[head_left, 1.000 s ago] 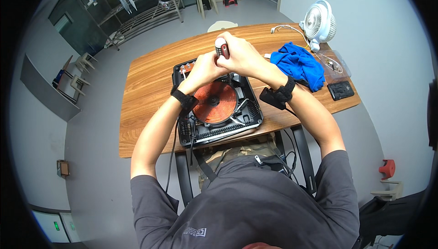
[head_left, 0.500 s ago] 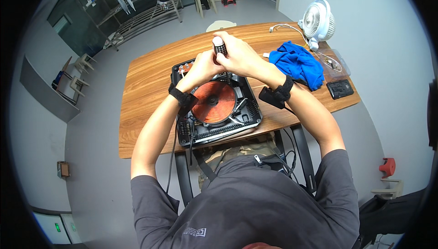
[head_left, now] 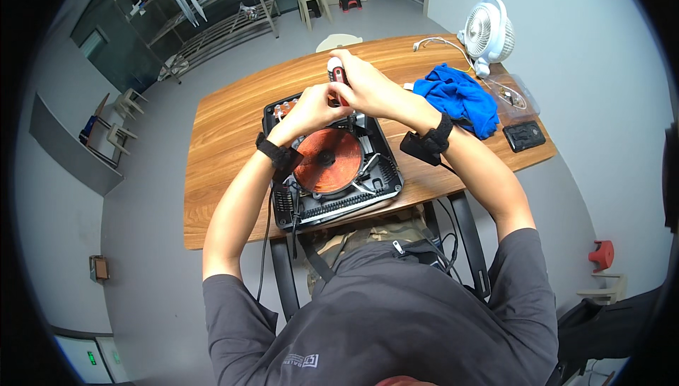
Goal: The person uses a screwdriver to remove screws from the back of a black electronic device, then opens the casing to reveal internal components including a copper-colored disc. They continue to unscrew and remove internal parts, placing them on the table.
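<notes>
An opened induction cooker lies on the wooden table in front of me, its round copper coil exposed in the black housing. Over the cooker's far part, my right hand is closed round the handle of a screwdriver, red and dark with a white end, held upright. My left hand is closed at the lower part of the same tool, its fingers meeting those of the right. Both hands hide the screwdriver's tip and whatever it touches. Dark straps with small boxes sit on both wrists.
Right of the cooker lie a crumpled blue cloth and a black flat device. A white fan stands at the far right corner, beside a clear plastic tray with small parts. A dark cable hangs off the table's near edge.
The screwdriver has turned in my grip: its red side now shows where a dark patterned side faced me. My hands remain over the same part of the cooker. The whole view has shifted slightly.
</notes>
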Available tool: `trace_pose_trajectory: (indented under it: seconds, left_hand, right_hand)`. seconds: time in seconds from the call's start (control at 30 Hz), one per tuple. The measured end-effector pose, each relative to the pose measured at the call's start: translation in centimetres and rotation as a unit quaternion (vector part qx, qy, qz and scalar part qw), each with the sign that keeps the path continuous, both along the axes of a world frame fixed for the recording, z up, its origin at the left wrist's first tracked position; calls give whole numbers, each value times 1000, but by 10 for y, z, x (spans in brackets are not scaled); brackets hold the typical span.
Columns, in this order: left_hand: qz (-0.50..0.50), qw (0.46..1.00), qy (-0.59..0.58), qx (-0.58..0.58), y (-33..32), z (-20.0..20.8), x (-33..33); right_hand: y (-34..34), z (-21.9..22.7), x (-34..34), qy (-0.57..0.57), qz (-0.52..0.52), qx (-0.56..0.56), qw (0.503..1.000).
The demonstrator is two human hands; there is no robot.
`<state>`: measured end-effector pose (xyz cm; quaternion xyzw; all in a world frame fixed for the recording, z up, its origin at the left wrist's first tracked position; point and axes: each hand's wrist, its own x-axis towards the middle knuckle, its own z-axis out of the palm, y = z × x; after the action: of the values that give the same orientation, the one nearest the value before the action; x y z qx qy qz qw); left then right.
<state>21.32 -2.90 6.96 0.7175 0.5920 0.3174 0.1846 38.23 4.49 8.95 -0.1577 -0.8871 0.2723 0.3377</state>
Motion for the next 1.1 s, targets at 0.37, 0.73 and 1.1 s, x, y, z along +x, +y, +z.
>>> trace_pose_trajectory:
  seconds: [0.37,0.73,1.1]
  left_hand:
    - [26,998,37,47,5,-4,2]
    - [62,997,38,34,1,12,14]
    - [-87,971,219,-33,2,-35,-3]
  right_hand:
    - [-1,2,2,4,12,68,998]
    - [10,4,-1,63,15,58,996]
    - [8,11,21,1,-38,15,999]
